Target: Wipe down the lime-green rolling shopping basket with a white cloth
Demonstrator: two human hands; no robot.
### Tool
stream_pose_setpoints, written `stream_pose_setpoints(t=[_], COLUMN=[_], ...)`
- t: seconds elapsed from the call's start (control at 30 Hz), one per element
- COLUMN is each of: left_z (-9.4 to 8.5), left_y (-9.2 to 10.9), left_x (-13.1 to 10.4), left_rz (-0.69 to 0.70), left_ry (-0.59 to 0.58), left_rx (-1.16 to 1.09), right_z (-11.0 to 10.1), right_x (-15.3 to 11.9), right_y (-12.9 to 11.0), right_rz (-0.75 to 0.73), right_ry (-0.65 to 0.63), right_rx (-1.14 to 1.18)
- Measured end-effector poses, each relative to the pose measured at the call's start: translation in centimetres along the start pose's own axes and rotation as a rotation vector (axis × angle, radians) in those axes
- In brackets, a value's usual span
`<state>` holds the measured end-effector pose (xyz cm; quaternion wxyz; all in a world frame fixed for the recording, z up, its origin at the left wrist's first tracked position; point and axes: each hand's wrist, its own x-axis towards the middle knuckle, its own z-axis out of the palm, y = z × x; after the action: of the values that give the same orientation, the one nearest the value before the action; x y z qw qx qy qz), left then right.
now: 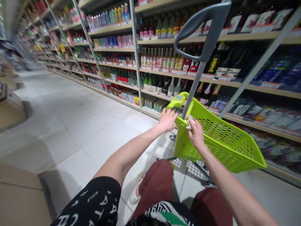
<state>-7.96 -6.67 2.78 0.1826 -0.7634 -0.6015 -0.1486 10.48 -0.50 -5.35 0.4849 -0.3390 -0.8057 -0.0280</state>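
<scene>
I have the right hand [196, 133] pinching a crumpled white wad [189, 118] beside the grey pole [195, 86] of the lime-green cart [235, 157], which stands near stocked shelves [244, 37]. My left hand [168, 120] is at the cart's edge, fingers slightly apart — whether it grips, I can't tell.

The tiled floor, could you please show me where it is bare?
Bare tiled floor lies between the lower-left tan box and the drink shelves; it is crowded around the green shopping cart, by the left hand and right hand.
</scene>
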Motion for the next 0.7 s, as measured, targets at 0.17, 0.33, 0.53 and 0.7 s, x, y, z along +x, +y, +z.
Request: stream_pose_setpoints(t=[0.17,0.33,0.53,0.7], left_z=[0.8,0.8,0.6,0.7], left_y=[0.7,0.5,0.1,0.1], left_x=[0.5,1.3,1.8,1.6], left_rz=[0.018,0.015,-0.088,-0.069], left_ry=[0.034,0.065,0.116,0.126], left_rx=[-0.021,-0.037,-0.057,-0.061], right_z=[-3.4,-7.3,-7.4,-5.4], right_x=[1.9,11.5,15.4,8.5], right_y=[-0.6,-5.4,-6.3,-4.0], right_rz=[-0.096,-0.336,-0.566,-0.663], right_ry=[0.082,0.328,0.113,-0.192], right_rx=[0.023,-0.107,-0.289,-0.347])
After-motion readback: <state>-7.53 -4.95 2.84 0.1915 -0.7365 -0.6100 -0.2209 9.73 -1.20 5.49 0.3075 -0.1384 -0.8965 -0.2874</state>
